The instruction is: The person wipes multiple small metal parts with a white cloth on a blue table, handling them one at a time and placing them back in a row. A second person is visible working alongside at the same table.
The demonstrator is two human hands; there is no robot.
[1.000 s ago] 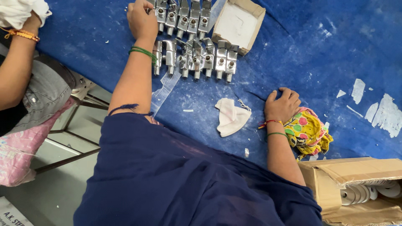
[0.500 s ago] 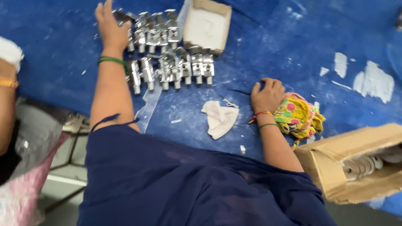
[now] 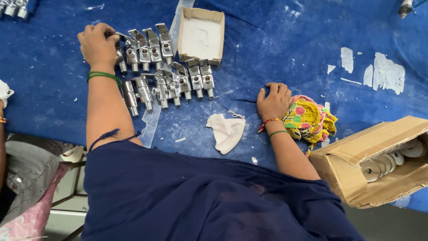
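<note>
**Hands at the rows of metal taps**

My left hand point(image 3: 97, 47) is closed on the end tap point(image 3: 119, 52) of the back row, on the blue surface point(image 3: 285, 49). Two rows of shiny taps point(image 3: 166, 78) lie w/ a small open box point(image 3: 201, 38) just beside them. My right hand point(image 3: 274, 101) rests curled on the surface, holding nothing, touching a colourful cloth point(image 3: 310, 119). White rag point(image 3: 227, 130) lies btwn my arms.

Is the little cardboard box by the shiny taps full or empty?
Empty: the small open box shows only a bare white bottom.
</note>
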